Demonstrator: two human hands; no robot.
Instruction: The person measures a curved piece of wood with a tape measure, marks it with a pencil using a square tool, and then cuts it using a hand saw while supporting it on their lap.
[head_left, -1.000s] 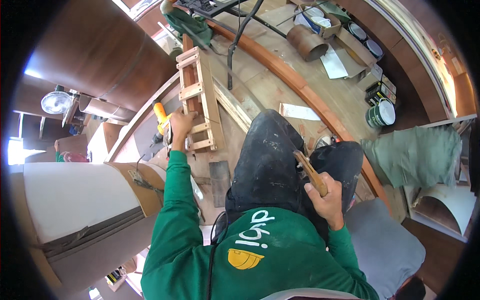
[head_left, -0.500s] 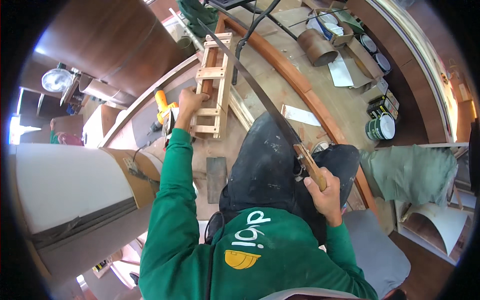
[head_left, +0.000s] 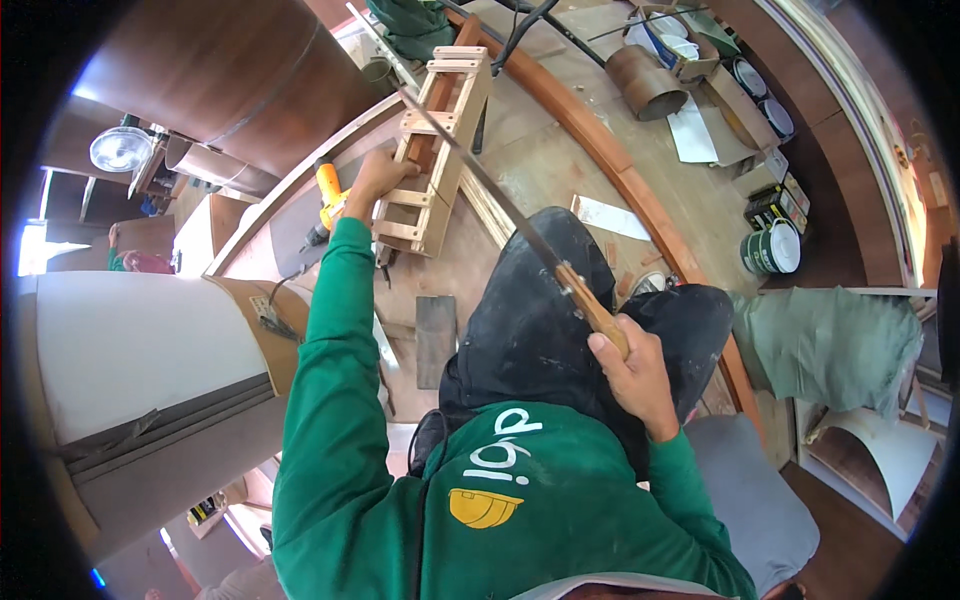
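Observation:
My right hand [head_left: 640,375] is closed round the wooden handle of a long handsaw [head_left: 510,212]. Its narrow dark blade slants up and left, over my raised knee, and the far part crosses in front of a slatted wooden frame [head_left: 432,222]. Whether the blade touches the frame, I cannot tell. The frame is pale wood with short crosspieces and a reddish-brown wood piece inside it. My left hand [head_left: 380,180] grips the frame's left side, fingers reaching in between two crosspieces. Just left of that hand lies a yellow power drill [head_left: 330,195].
A dark grey flat block [head_left: 436,342] lies before my lap. A long curved reddish-brown timber [head_left: 600,150] arcs past on the right. Beyond it are a brown cylinder [head_left: 648,85], a paint can [head_left: 770,248] and boxes. A white curved panel [head_left: 160,345] stands at left.
The saw and my right hand have shifted slightly left and up, and the blade tip sits lower over the frame. The frame has tilted a little in my left hand's grip.

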